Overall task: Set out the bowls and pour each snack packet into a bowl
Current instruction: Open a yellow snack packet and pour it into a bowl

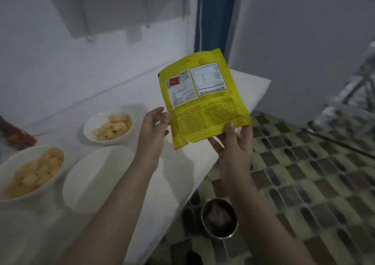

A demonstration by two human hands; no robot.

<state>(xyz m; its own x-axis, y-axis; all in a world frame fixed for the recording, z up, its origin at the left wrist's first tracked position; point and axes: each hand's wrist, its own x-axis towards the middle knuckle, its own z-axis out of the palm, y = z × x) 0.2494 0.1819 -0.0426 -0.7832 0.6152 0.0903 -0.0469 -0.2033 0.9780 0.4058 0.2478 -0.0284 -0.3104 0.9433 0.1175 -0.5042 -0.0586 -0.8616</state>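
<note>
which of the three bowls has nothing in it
The middle bowl, nearest the left forearm. The far bowl and the left-edge bowl both hold snacks.

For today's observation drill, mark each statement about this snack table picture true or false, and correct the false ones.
1. Both hands hold the yellow packet. True: left hand at its side, right hand at its lower edge.
2. The packet's printing reads upside down. True.
3. All three bowls hold snacks. False: the far bowl and the near-left bowl are filled, while the bowl under the left forearm looks empty.
4. The metal pot stands on the table. False: it sits on the tiled floor.
</note>
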